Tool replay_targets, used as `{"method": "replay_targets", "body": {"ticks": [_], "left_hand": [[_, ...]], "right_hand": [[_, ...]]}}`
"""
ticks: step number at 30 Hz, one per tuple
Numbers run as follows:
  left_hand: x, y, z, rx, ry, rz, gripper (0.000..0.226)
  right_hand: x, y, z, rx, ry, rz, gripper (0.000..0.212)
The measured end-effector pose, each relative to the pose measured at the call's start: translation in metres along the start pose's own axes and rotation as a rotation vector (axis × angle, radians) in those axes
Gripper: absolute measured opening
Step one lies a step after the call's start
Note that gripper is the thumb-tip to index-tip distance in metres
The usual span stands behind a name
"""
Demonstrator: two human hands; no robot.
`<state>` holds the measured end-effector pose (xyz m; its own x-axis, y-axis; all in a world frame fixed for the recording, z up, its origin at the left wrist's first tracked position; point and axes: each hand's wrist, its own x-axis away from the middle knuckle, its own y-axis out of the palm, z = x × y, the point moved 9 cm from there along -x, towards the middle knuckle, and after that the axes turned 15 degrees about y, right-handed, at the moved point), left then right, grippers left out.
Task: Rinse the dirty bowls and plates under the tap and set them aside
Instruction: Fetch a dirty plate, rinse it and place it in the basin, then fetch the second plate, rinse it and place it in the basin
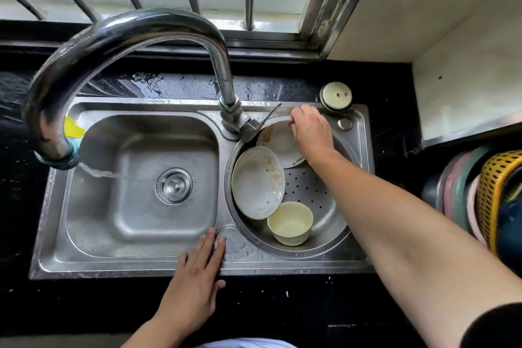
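Three dirty dishes lie in the round right basin (336, 223) of a steel double sink. A white plate (278, 141) with brown stains leans at the back. A shallow white bowl (254, 181) with food smears rests in front of it, and a small pale yellow bowl (291, 223) sits nearest me. My right hand (312, 130) reaches over the basin, its fingers closed on the back plate's far rim. My left hand (197, 271) lies flat on the sink's front rim, holding nothing. The tall curved tap (127, 34) points into the left basin (141, 215), and a thin stream of water (96, 172) runs from it.
Dark chopsticks (271, 114) lean by the tap's base. A yellow sponge (72, 127) sits at the left basin's far corner. A round cream lid (336, 96) stands behind the right basin. Stacked plastic basins (457, 186) and a yellow basket (491, 186) crowd the black counter on the right.
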<state>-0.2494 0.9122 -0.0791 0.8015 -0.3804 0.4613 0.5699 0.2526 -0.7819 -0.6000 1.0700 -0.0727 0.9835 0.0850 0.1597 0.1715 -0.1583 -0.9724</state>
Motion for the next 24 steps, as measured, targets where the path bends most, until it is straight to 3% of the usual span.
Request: {"method": "replay_targets", "body": {"ticks": [9,13,16,19,24], "left_hand": [[0.002,-0.002,0.003,-0.009,0.035,-0.050,0.106],[0.001,0.000,-0.005,0.040,0.119,0.058,0.099],[0.001,0.000,-0.010,0.069,0.167,0.083,0.097],[0.003,0.003,-0.013,0.095,0.186,-0.018,0.092],[0.024,-0.021,0.009,-0.047,0.533,0.078,0.073]], "right_hand": [[0.047,-0.020,0.022,-0.059,0.116,0.037,0.013],[0.128,-0.030,0.051,-0.259,0.381,0.057,0.016],[0.220,-0.017,0.064,-0.343,0.520,-0.036,0.015],[0.328,0.004,0.076,-0.459,0.746,-0.109,0.013],[0.525,0.074,0.066,-0.819,1.287,-0.152,0.014]]}}
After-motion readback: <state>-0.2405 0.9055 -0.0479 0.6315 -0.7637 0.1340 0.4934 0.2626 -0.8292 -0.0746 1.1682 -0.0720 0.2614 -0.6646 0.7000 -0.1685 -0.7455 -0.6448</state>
